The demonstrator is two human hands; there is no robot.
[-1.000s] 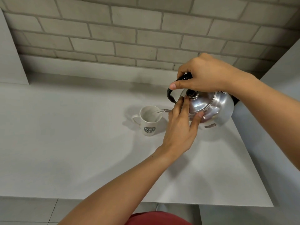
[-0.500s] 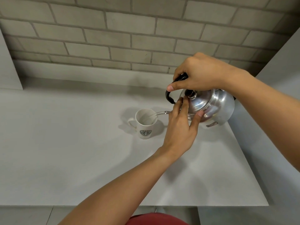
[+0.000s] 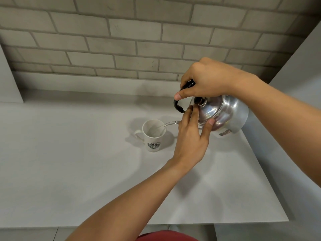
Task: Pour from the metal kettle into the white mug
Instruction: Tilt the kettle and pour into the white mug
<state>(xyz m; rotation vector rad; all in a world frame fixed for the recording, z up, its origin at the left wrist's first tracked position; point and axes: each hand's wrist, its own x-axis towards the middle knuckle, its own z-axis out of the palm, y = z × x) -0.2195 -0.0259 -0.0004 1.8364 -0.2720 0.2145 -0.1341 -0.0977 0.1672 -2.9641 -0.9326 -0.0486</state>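
Grey counter point(image 3: 73, 180) under a brick wall point(image 3: 121, 37).
Pale panels point(image 3: 8, 80) stand at both sides; a red cloth point(image 3: 166, 236) shows at the bottom edge.

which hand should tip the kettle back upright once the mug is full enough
Right. The right hand grips the black handle and carries the tilted metal kettle; the left hand only steadies its lid beside the white mug.
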